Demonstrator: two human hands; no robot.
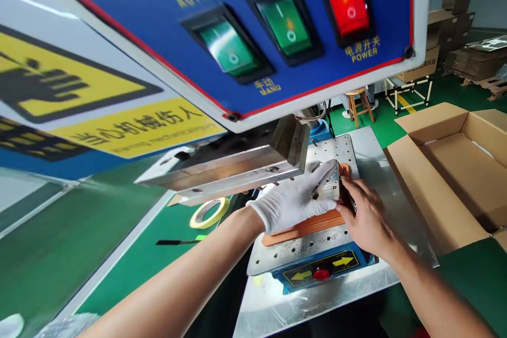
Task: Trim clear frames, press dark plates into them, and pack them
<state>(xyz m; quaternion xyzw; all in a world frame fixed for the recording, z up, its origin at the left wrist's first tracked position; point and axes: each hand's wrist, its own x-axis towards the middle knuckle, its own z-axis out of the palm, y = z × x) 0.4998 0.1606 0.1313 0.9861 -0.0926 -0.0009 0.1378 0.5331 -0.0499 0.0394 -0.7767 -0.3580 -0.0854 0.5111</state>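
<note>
My left hand [293,202], in a white glove, reaches under the raised metal press head [241,166]. Its fingers and thumb lie around a silvery metal block [329,186] on the machine bed. My bare right hand [366,213] curls its fingers at the right end of that block, against a small dark part partly covered by the fingers. Beneath the hands is an orange-brown base piece [303,227], lying on a drilled metal plate [277,257]. The palm and some fingertips of both hands are hidden.
A blue control panel [309,76] with lit switches hangs close above. A red button [321,274] sits on the front of the bed. Yellow tape [209,213] and a black-handled tool [176,242] lie left. An open cardboard box [447,179] stands right; a person sits behind.
</note>
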